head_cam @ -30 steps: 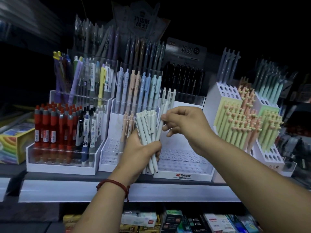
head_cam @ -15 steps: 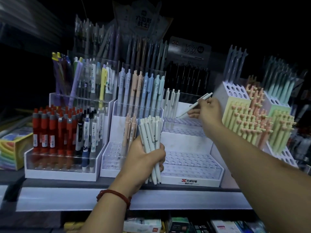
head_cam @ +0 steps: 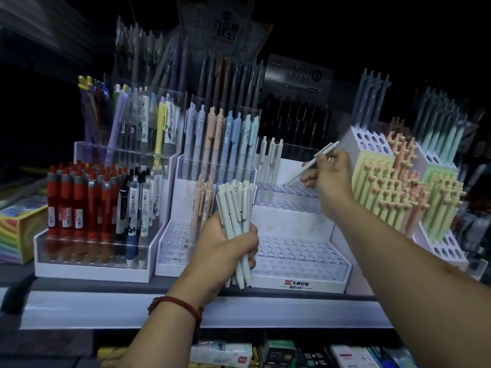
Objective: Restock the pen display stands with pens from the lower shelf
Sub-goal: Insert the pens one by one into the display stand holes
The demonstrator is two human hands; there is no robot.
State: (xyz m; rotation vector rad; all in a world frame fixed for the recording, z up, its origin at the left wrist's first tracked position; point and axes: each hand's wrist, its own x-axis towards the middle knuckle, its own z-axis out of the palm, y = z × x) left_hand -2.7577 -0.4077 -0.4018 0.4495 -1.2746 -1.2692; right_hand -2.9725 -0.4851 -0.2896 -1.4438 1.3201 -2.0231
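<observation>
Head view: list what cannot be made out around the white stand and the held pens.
- Head view: pen count in the bundle; left hand and overlapping pens hide it.
- Head view: whether the single pen, in the right hand, touches the white stand; too small.
- Head view: lower-shelf boxes; cut off by the bottom edge.

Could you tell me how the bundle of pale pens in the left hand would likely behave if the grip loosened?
The bundle of pale pens looks smooth and unbanded, gripped only by the left hand, so single pens may slide out. Each seems stiff and light. Round barrels would probably roll if dropped.
</observation>
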